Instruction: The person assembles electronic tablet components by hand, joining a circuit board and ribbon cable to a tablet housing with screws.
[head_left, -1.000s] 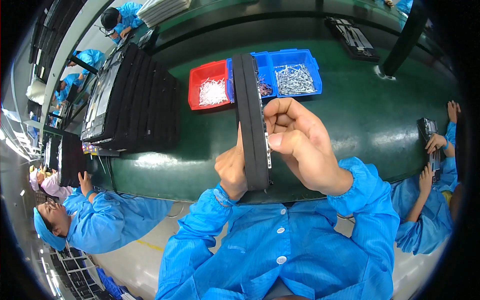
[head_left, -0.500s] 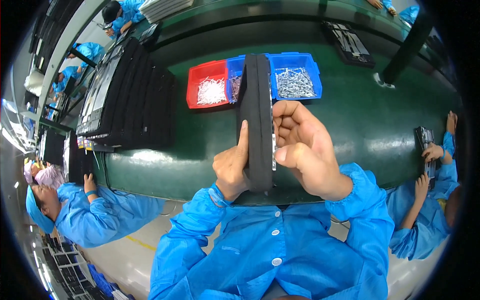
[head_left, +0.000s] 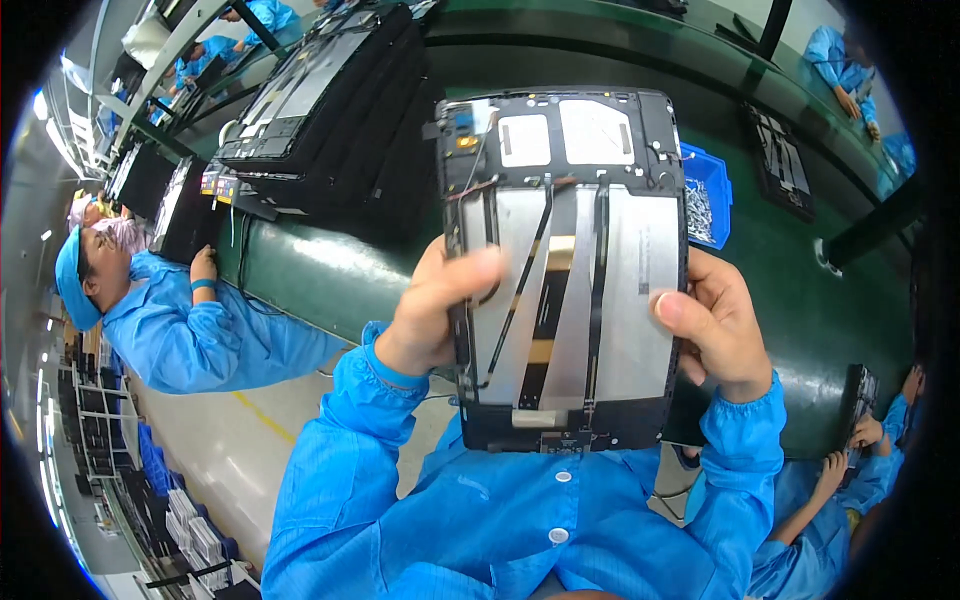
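An opened tablet faces me, held up in front of my chest above the bench's near edge. Silver plates, black ribbon cables and two white patches show on its exposed inside. My left hand grips its left edge, the thumb lying over the face and the fingers hidden behind. On the opposite edge my right hand is closed, its thumb pressed near the rim and its fingers curled round the back. Partly covered by the tablet, a blue bin of small metal pieces stands on the green bench.
A tall stack of black foam trays with opened tablets stands at the left. Another opened tablet lies at the far right. Co-workers sit on both sides, one person close on the left. A dark post rises at the right.
The held piece has turned from edge-on to face me, showing the tablet's inside. My right hand has closed on its right edge; my left thumb now lies over the face. The view has shifted.
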